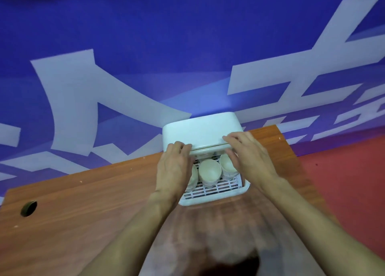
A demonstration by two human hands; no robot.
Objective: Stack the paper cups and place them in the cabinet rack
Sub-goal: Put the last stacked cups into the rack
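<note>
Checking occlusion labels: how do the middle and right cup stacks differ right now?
Middle cup stack shows its whole rim; right cup stack has its rim partly hidden behind the right hand gripping the lid. Middle sits mid-row; right ends the row. Both off-white, upright, on the rack.

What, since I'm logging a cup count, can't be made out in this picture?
Head view only:
Left cup stack: mostly hidden by the left hand.
Right cup stack: partly covered by the right hand.
Cups per stack: rims too blurred to count.
Rear of the cabinet: hidden under the lid both hands hold.
</note>
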